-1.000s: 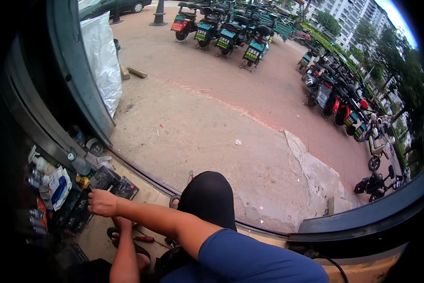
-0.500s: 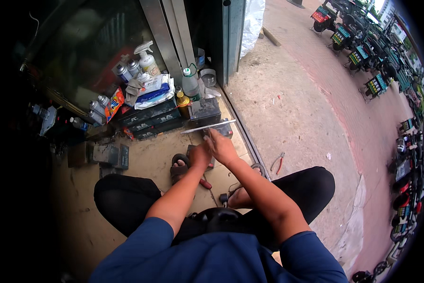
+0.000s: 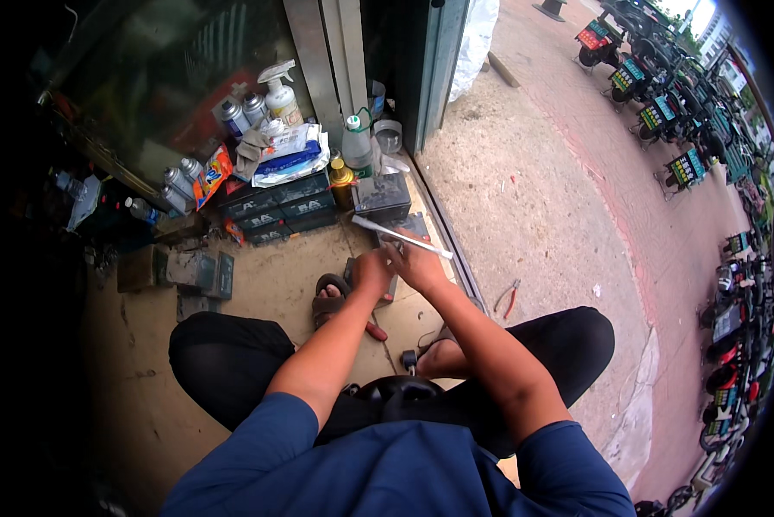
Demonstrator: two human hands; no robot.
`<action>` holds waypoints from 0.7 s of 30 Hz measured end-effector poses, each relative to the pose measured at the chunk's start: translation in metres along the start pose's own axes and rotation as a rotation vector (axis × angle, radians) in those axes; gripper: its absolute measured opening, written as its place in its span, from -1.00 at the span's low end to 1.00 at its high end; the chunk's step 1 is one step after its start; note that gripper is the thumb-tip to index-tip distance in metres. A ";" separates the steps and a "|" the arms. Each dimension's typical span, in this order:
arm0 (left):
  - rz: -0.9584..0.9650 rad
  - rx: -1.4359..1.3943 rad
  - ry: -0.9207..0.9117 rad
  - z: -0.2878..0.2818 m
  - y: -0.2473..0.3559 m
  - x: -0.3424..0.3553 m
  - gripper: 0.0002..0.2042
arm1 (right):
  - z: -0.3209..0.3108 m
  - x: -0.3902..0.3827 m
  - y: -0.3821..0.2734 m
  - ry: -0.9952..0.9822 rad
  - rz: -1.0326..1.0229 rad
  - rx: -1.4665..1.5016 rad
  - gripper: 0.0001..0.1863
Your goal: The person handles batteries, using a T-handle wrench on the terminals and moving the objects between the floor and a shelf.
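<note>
Left hand [image 3: 372, 274] and right hand [image 3: 419, 264] seem busy turning a silver bar [image 3: 402, 236]; fingers' grip I cannot tell; next needs steadiness.

Silver rod [image 3: 387, 229]: was long, slim and straight, slanting down to the right across the fingers of the right hand [image 3: 421, 264].
Dark block [image 3: 390, 291]: sat on the tan floor [image 3: 266, 280], partly hidden.
</note>
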State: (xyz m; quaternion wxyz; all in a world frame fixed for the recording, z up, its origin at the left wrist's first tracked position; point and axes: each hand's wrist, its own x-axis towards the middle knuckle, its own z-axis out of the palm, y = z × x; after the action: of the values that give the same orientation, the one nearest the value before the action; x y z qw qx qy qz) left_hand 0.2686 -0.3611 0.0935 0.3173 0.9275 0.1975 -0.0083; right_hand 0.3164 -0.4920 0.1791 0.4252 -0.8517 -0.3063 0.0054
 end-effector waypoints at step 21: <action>0.075 0.101 -0.097 -0.002 -0.005 0.001 -0.72 | 0.004 0.005 -0.003 -0.040 0.074 0.061 -0.70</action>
State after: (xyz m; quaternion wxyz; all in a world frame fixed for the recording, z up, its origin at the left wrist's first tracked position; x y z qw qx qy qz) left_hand 0.2678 -0.3565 0.0919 0.2796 0.9475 0.1465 -0.0515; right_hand 0.3176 -0.4853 0.1797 0.4442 -0.8489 -0.2825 0.0475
